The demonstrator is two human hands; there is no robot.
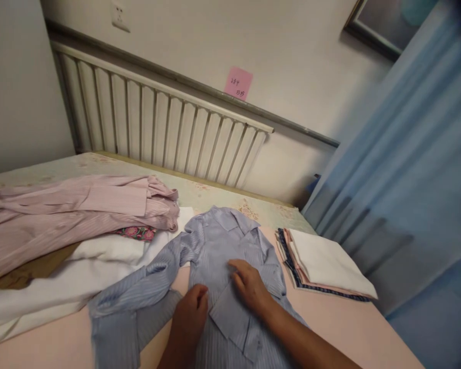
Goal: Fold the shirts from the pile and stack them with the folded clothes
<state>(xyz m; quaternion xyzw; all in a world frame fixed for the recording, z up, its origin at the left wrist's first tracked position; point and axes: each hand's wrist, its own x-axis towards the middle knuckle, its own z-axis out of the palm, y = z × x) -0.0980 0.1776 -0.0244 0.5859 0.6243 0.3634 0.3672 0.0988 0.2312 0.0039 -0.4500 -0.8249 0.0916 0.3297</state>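
Observation:
A blue-grey striped shirt (218, 251) lies front side up on the pink surface, its collar pointing away from me. One sleeve (149, 279) stretches out to the left, and the other is folded across the body, with its cuff (230, 312) near the middle. My right hand (249, 284) rests on the shirt's front, fingers spread and extended. At the left edge of the shirt is my left hand (194, 310), its fingers curled in. The inside of that hand is hidden, so what it may hold cannot be seen.
On the left lies a pile of clothes with a pink striped shirt (72, 205) on top and a white garment (61, 287) below. A folded stack (330, 259) sits at the right. Behind are a radiator (161, 123) and a blue curtain (399, 195).

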